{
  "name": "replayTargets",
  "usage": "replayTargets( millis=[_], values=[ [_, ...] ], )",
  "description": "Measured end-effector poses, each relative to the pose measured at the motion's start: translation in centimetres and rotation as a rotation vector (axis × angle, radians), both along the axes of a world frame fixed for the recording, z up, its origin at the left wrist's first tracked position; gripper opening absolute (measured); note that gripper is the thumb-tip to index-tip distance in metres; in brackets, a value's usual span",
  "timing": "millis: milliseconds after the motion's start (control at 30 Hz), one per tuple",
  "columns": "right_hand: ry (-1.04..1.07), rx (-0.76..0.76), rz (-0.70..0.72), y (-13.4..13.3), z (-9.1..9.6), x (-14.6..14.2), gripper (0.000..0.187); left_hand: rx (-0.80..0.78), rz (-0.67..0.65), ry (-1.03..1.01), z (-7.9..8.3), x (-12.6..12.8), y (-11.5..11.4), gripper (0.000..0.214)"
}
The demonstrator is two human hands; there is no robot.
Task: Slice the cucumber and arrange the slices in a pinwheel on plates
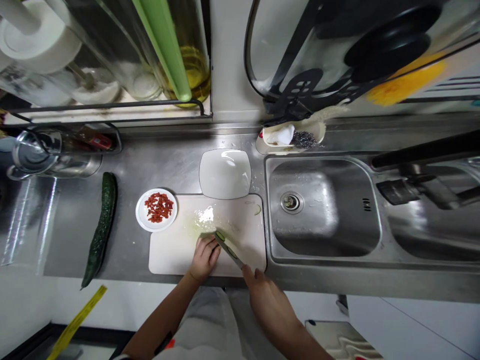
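My right hand [264, 295] is closed around the handle of a knife [228, 248], whose blade slants up and left over a pale cutting board [168, 260]. Cucumber slices [231, 253] with dark green rims lie against the blade's right side. Just left of the blade, my left hand [204, 256] has its fingers curled together close to the board; what they press on is mostly hidden. A single thin slice [257, 210] sits near the board's upper right corner. Wet, faintly green patches shine on the board's middle.
A small plate of red berries [159, 207] overlaps the board's upper left corner. Behind the board stands a white square dish [225, 173]. One whole cucumber [100, 227] lies at left. To the right are a steel sink [322, 210] and a black faucet [423, 182].
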State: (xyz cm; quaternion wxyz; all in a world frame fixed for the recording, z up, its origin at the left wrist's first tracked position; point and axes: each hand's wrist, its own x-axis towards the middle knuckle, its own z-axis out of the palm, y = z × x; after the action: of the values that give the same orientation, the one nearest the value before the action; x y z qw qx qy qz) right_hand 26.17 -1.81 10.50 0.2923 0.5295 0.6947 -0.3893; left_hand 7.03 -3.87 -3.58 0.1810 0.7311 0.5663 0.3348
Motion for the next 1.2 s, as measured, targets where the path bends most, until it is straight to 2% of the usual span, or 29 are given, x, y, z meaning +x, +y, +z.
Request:
replayTargets(
  millis=[600,1200],
  values=[
    [0.01,0.017,0.012,0.9,-0.5,-0.6,0.047,-0.003,-0.004,-0.016,-0.3,0.0,-0.1,0.023],
    [0.032,0.066,0.018,0.8,-2.5,-1.0,0.046,0.013,-0.019,-0.029,-0.3,-0.1,-0.1,0.027]
  ],
)
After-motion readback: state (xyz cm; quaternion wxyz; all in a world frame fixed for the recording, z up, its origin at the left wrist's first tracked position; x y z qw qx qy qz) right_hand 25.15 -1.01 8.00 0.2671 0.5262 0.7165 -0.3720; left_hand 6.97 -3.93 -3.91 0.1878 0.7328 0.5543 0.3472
